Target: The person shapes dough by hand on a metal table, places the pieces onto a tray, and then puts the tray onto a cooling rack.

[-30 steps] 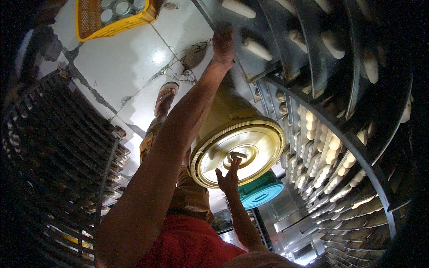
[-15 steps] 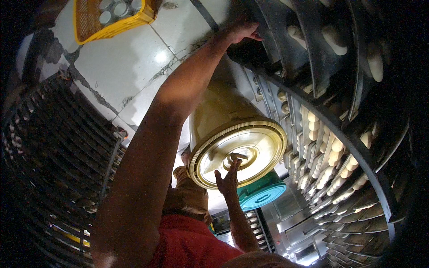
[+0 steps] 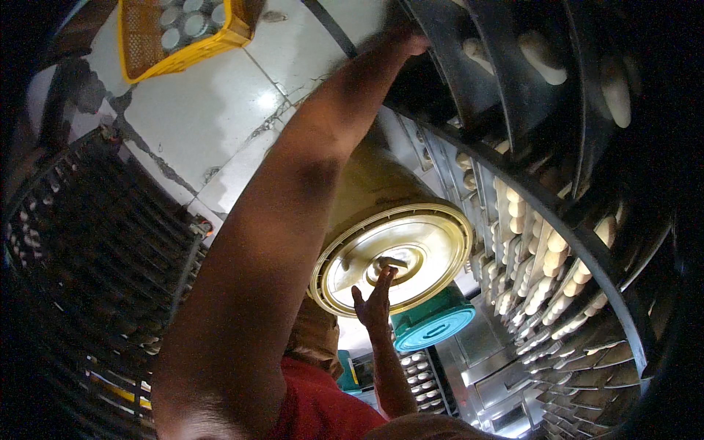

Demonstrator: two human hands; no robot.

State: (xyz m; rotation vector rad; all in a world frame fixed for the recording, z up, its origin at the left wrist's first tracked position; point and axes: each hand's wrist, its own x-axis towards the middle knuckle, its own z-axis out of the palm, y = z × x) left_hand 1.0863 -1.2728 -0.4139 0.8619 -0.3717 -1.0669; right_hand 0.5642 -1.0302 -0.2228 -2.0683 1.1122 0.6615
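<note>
My left arm stretches up across the middle, and my left hand reaches into the dark edge of a tall rack. Its fingers are hidden behind a tray's edge, so I cannot see what they touch. Pale, elongated dough pieces lie on the trays beside it. My right hand is lower down, with thumb and fingers apart and nothing in it. It overlaps the lid of a large yellowish barrel, near the lid's handle. Whether it touches the lid I cannot tell.
A teal lidded bin stands beside the barrel. Another dark rack with trays is on the left. A yellow crate holding several round-topped containers sits on the cracked tile floor. Steel equipment is at the lower right.
My left hand has gone further right into the rack, its fingers now out of sight. My left forearm has shifted right. My right hand has stayed nearly in place by the lid.
</note>
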